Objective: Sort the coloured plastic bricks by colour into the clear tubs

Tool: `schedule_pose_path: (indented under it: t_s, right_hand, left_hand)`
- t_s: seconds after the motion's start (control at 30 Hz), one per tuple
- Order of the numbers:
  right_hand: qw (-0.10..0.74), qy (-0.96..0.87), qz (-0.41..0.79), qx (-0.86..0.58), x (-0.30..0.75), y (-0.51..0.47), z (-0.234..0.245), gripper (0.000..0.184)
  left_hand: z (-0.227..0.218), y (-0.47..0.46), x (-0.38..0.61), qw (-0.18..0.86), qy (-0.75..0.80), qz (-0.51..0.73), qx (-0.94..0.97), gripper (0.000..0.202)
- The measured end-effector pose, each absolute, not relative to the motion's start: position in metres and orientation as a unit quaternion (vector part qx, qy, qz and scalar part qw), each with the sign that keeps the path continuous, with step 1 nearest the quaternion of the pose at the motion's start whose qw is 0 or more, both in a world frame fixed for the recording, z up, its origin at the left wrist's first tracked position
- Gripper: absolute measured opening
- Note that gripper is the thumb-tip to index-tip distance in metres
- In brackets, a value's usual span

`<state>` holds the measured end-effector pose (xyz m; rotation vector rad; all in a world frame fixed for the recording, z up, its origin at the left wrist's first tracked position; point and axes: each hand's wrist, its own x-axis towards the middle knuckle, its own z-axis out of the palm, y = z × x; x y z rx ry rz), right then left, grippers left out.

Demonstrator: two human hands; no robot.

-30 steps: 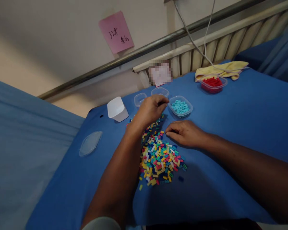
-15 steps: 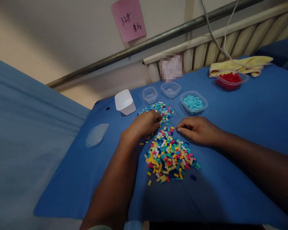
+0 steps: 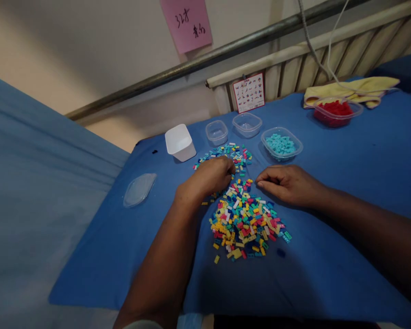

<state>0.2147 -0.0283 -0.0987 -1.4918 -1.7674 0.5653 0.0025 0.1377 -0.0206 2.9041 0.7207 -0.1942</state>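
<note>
A heap of small mixed-colour bricks [image 3: 247, 221] lies on the blue table cover [image 3: 345, 160]. My left hand [image 3: 208, 176] rests on the heap's far left part, fingers curled down onto the bricks; what they pinch is hidden. My right hand [image 3: 289, 185] lies at the heap's right edge, fingers closed together and tips near the bricks. Beyond the heap stand a clear tub of light-blue bricks [image 3: 281, 144], two small clear tubs [image 3: 216, 132] [image 3: 247, 124] and a white cup [image 3: 180, 142].
A clear lid [image 3: 139, 189] lies at the left near the table's edge. At the back right a tub of red bricks [image 3: 337, 112] sits by a yellow cloth [image 3: 352, 87]. A radiator, a small card and a pink note are on the wall behind.
My left hand has come back from beside the light-blue tub to the heap's far part. The right hand has stayed put. The view has shifted a little.
</note>
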Motion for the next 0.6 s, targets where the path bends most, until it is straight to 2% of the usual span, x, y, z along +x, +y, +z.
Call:
schedule_pose_path:
  t_s: [0.23,0.6]
  right_hand:
    - [0.364,-0.692,0.221,-0.583,0.215,-0.029,-0.098,0.018]
    - [0.366,-0.691,0.220,-0.583,0.215,-0.029,-0.098,0.018]
  left_hand:
    - [-0.019,0.134,0.002,0.067,0.214,-0.094,0.970,0.032]
    - [-0.011,0.140,-0.004,0.118,0.233,-0.083,0.962,0.004]
